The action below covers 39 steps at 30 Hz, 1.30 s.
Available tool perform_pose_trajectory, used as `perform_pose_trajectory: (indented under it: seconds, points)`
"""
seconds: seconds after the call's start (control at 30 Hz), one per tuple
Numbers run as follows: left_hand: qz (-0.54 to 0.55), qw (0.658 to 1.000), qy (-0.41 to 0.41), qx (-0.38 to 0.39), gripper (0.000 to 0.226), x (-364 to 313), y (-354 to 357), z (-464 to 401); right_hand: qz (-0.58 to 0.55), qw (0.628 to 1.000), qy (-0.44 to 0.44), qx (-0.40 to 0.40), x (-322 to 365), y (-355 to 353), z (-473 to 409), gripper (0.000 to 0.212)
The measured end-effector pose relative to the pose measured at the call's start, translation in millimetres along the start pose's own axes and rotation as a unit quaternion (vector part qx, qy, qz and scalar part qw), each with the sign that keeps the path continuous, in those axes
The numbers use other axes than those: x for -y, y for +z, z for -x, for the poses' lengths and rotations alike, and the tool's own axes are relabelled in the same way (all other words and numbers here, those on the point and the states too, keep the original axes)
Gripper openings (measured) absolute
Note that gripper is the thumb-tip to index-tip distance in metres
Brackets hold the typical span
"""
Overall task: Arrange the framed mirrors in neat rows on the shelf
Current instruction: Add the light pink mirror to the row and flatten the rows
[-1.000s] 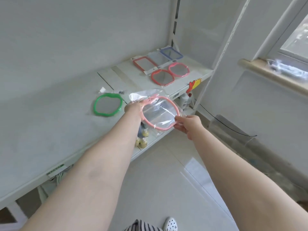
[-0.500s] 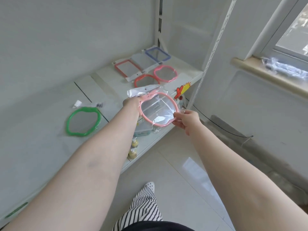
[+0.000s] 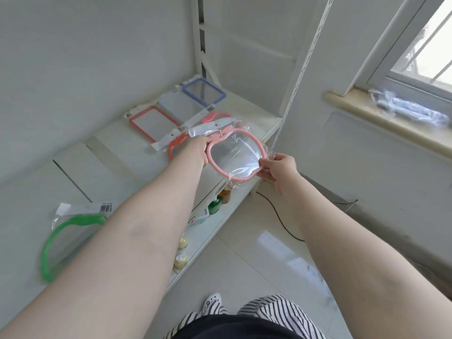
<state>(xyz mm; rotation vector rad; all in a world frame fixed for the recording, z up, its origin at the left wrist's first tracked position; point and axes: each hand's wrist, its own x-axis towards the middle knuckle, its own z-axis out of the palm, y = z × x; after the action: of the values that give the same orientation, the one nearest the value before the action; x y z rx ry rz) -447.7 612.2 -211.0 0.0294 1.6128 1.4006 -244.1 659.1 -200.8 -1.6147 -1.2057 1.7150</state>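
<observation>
Now pink mirror (image 3: 236,155) between both hands, left hand (image 3: 194,152) gripping, right hand (image 3: 277,168) pinching frame edge

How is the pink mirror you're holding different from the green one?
The pink mirror is held up in the left hand and right hand; the green mirror lies flat on the shelf. Pink sits near the other mirrors at the far end, while green lies alone. Both have wavy rounded frames and clear plastic wrapping.
</observation>
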Motion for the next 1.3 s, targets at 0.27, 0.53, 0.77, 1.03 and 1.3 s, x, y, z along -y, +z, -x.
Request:
perform_pose_trajectory:
  seconds: [0.27, 0.53, 0.77, 1.03, 1.3]
  points:
    - [-0.059, 0.995, -0.043, -0.063, 0.037, -35.5, 42.2, -59.4, 0.019, 0.999, -0.005, 0.025, 39.9, -4.3, -89.1, 0.01]
    - [0.033, 0.99, -0.023, -0.134, 0.055, -69.3, 105.1, -115.3, 0.062, 0.994, -0.045, 0.082, 109.5, -19.0, -188.0, 0.011]
    - [0.111, 0.972, 0.012, -0.206, 0.053, -70.5, 132.6, -137.7, 0.071, 0.991, -0.014, 0.114, 131.4, -13.1, -245.9, 0.016]
    - [0.04, 0.968, 0.013, -0.247, 0.025, -98.1, 142.2, -186.6, 0.077, 0.991, 0.004, 0.109, 138.0, 11.4, -303.1, 0.021]
    - [-0.168, 0.94, 0.038, -0.294, 0.019, -112.3, 146.7, -232.5, 0.123, 0.989, 0.011, 0.081, 131.4, 31.8, -346.0, 0.014]
